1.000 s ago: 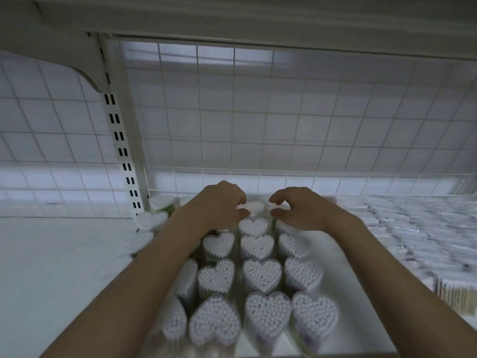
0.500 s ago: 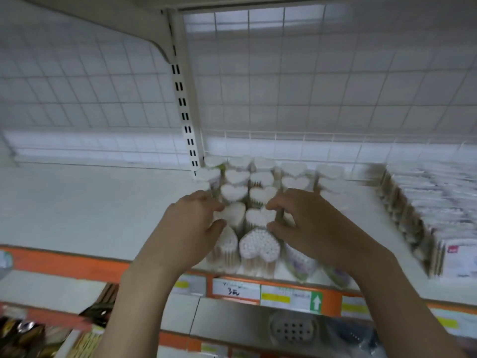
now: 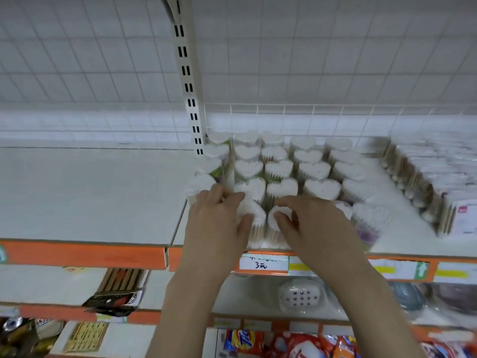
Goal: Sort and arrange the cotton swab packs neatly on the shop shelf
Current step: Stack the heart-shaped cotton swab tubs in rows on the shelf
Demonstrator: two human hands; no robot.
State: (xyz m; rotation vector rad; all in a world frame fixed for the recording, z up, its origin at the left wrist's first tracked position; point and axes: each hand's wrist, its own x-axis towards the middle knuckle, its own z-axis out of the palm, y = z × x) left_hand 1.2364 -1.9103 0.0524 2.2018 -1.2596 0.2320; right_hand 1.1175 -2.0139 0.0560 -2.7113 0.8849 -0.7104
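Observation:
Several heart-shaped cotton swab packs [image 3: 281, 167] stand in rows on the white shop shelf [image 3: 90, 192], right of a slotted upright. My left hand [image 3: 219, 218] grips the front pack of one row [image 3: 254, 215], fingers over its top and thumb on its side. My right hand [image 3: 312, 223] grips the neighbouring front pack [image 3: 275, 222] in the same way. Both packs stand at the shelf's front edge and are partly hidden by my fingers.
Flat rectangular swab packs [image 3: 426, 182] stand in rows at the right. The shelf's left half is bare. An orange price rail [image 3: 82, 254] with a label [image 3: 263, 263] runs along the front. Lower shelves hold boxes, a white plastic item [image 3: 300, 295] and colourful packets.
My hands have come back from the rear rows to the front packs. The view has pulled back and dropped, so the shelf edge and the lower shelves now show.

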